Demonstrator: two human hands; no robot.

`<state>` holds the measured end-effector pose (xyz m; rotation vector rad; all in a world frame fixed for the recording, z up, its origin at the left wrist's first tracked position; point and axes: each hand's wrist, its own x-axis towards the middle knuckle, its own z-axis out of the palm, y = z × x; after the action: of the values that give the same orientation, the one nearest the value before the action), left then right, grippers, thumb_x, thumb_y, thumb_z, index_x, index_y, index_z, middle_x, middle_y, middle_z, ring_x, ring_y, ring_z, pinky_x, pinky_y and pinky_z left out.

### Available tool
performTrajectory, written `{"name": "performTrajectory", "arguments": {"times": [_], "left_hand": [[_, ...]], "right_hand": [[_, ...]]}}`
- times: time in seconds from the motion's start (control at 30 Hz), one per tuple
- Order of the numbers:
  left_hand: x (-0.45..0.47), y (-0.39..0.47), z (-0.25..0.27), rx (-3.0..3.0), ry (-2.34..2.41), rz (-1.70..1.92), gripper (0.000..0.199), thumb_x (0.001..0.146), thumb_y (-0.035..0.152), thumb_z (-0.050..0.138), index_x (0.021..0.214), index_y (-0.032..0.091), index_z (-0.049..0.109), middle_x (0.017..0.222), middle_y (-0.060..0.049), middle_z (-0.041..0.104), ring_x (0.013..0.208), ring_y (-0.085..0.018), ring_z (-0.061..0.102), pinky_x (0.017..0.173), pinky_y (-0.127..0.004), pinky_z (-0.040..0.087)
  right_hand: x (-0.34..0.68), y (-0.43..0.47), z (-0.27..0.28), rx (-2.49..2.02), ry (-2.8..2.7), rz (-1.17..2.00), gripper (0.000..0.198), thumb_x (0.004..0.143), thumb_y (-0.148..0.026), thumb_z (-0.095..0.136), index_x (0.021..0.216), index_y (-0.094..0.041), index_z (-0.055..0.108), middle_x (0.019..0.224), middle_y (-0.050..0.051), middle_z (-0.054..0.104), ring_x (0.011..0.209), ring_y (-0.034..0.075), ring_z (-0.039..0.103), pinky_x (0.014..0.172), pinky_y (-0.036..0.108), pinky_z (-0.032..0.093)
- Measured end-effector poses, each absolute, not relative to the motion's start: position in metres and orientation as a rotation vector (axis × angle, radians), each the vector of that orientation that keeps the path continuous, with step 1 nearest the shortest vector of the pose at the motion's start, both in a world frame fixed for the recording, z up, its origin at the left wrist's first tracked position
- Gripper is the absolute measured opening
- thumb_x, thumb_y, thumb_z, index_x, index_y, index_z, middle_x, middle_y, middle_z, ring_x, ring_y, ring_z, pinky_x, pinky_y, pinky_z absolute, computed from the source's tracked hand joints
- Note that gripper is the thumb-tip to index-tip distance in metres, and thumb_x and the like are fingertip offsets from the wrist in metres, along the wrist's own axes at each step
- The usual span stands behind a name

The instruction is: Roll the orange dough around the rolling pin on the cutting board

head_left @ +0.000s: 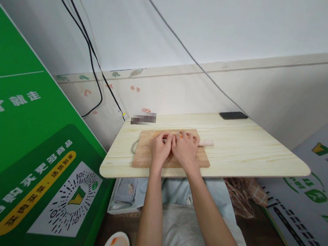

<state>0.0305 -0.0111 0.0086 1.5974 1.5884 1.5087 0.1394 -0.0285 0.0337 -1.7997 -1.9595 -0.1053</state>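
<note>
My left hand (161, 149) and my right hand (184, 147) lie side by side on a wooden cutting board (143, 157), with thumbs close together. The fingers of both hands curl down over small orange pieces (181, 136), which show only in part between and behind them. A pale handle (207, 143), which looks like a knife's, sticks out to the right from beyond my right hand. A dark strip shows between the hands; most of what lies under the fingers is hidden.
The board rests on a light wooden table (244, 153), its metal loop handle (133, 146) at the left. A black phone (233, 115) lies at the back right, a blurred-out item (143, 118) at the back left. Below stand a white bowl (116, 245) and a white box (123, 211).
</note>
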Motion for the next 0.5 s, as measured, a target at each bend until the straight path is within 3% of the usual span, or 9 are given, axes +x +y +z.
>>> {"name": "performTrajectory", "arguments": {"times": [0.3, 0.5], "left_hand": [[0.03, -0.01, 0.008, 1.615, 1.568, 1.512, 0.02, 0.101, 0.03, 0.063, 0.095, 0.02, 0.079, 0.1, -0.008, 0.083, 0.092, -0.021, 0.077, 0.089, -0.031, 0.058], [0.03, -0.009, 0.006, 1.588, 1.566, 1.521, 0.018, 0.099, 0.03, 0.064, 0.094, 0.019, 0.078, 0.097, -0.009, 0.082, 0.089, -0.021, 0.077, 0.087, -0.032, 0.059]], "right_hand": [[0.14, 0.004, 0.039, -1.796, -2.034, -0.095, 0.046, 0.111, -0.035, 0.039, 0.111, -0.02, 0.083, 0.124, 0.016, 0.078, 0.123, 0.035, 0.058, 0.101, 0.05, 0.033], [0.141, -0.02, 0.03, -1.748, -1.979, -0.169, 0.05, 0.113, -0.036, 0.035, 0.114, -0.021, 0.083, 0.142, 0.015, 0.072, 0.132, 0.035, 0.055, 0.111, 0.052, 0.031]]}}
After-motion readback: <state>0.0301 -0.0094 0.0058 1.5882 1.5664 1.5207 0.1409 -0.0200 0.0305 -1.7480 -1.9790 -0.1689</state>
